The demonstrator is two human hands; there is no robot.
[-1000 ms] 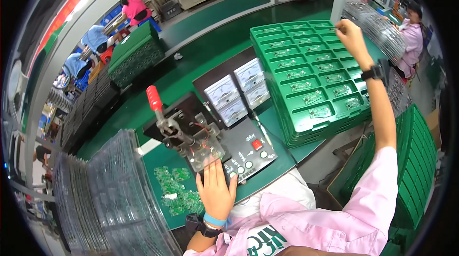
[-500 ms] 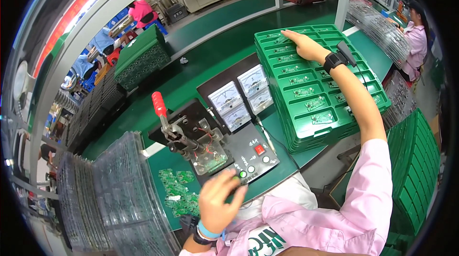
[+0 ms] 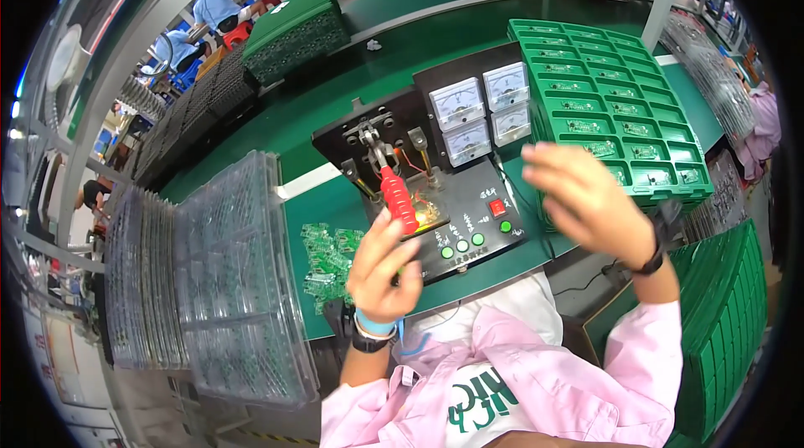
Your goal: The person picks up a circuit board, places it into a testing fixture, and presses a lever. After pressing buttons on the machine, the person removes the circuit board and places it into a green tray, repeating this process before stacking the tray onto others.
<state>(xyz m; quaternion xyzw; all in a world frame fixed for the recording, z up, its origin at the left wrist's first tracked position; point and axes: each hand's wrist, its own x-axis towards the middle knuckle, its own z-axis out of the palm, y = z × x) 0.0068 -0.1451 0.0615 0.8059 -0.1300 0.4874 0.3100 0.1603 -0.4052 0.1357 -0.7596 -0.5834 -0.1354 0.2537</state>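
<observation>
My left hand [image 3: 378, 272] has its fingers apart, with the fingertips right at the lower end of a red lever handle [image 3: 398, 201]. Whether they touch it I cannot tell. The handle belongs to a toggle clamp on a black test fixture [image 3: 360, 136] and points down toward me. Beneath it a small light glows; the board area there is mostly hidden. My right hand [image 3: 586, 201], smeared a little by motion, hangs open and empty between the control panel [image 3: 477, 209] and the green tray [image 3: 662, 188]. Small green circuit boards [image 3: 584, 126] lie in the tray's compartments.
Left of the fixture lies a pile of loose circuit boards [image 3: 328, 255]. Clear plastic trays [image 3: 230, 280] stand farther left. Four-sided analog meters [image 3: 456, 105] rise behind the panel. More green trays [image 3: 724, 306] are stacked at right; other people [image 3: 219, 8] sit beyond.
The red lever has swung from upright down toward me. My right hand has left the tray and come back nearer me. More panel lights show green, and the view has shifted.
</observation>
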